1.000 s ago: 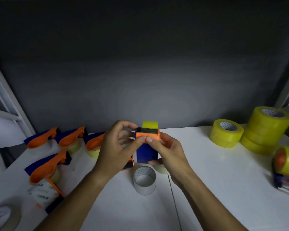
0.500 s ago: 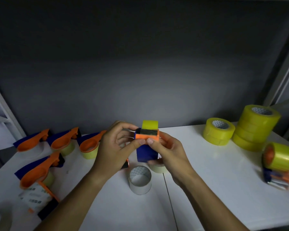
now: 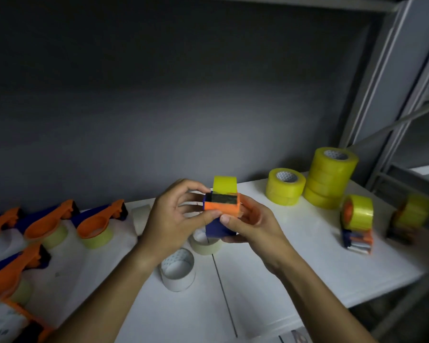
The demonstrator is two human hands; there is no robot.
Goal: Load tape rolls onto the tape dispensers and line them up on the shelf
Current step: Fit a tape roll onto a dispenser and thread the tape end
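Above the middle of the white shelf (image 3: 270,276) I hold an orange and blue tape dispenser (image 3: 222,209) with a yellow tape roll (image 3: 224,184) sticking up behind it. My left hand (image 3: 176,216) grips its left side, thumb on the orange front. My right hand (image 3: 252,224) grips the right side and blue underside. Yellow rolls lie at the right: a short stack (image 3: 285,186) and a taller stack (image 3: 330,178). Two loaded dispensers stand at the far right, one sharp (image 3: 357,224) and one blurred (image 3: 410,219).
Several orange and blue dispensers (image 3: 97,219) lie in rows at the left. A white tape core (image 3: 177,269) and a pale tape roll (image 3: 206,245) lie under my hands. Grey shelf uprights (image 3: 382,100) rise at the right, with the shelf's edge just beyond the loaded dispensers.
The view has swung right and down, so everything on the shelf sits further left and a second loaded dispenser shows at the far right. Both hands keep their hold on the dispenser.
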